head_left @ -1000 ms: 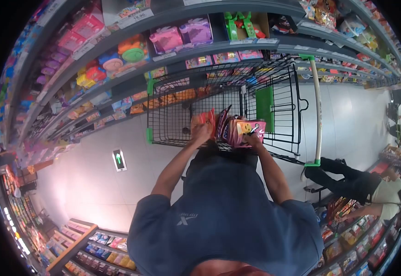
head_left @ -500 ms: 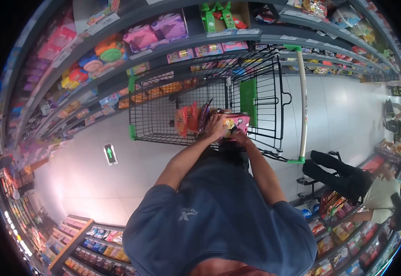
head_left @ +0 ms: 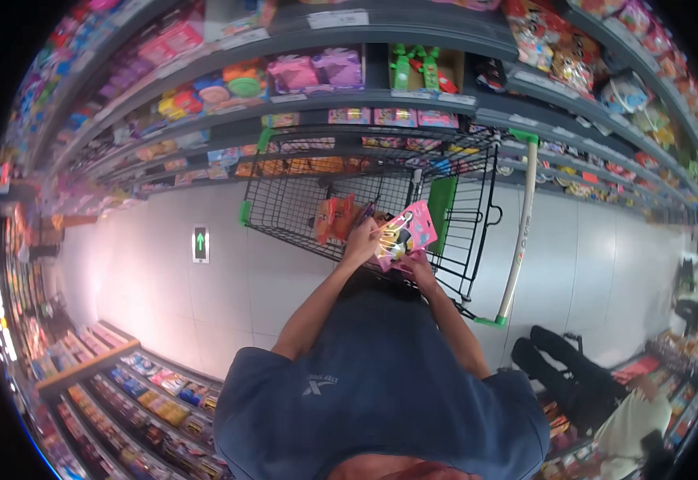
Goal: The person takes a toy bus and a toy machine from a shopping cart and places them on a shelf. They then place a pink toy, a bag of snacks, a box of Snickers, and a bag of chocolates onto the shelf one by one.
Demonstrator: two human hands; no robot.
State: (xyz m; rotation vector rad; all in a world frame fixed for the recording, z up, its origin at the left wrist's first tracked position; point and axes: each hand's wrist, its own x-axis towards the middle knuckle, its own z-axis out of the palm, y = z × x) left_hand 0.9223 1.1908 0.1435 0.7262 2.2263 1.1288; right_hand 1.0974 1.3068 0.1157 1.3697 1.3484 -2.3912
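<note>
A pink package (head_left: 419, 224) with a yellow and black design is held tilted over the near side of the black wire cart (head_left: 301, 160). My left hand (head_left: 362, 242) grips its left edge. At its lower edge is my right hand (head_left: 421, 270), with fingers closed on it. Orange packages (head_left: 334, 218) stand in the cart just left of my left hand, and a dark purple packet (head_left: 366, 211) lies behind that hand.
The cart's pale handle (head_left: 522, 232) is at the right. Shelves (head_left: 445, 24) of toys and snacks run along the far side. A person in dark trousers (head_left: 561, 376) is at the lower right. A green arrow sign (head_left: 201, 244) marks the floor.
The pink package has turned and tilted, showing more of its face. Both hands have moved with it, my left hand to its left edge. The cart and shelves sit lower in view.
</note>
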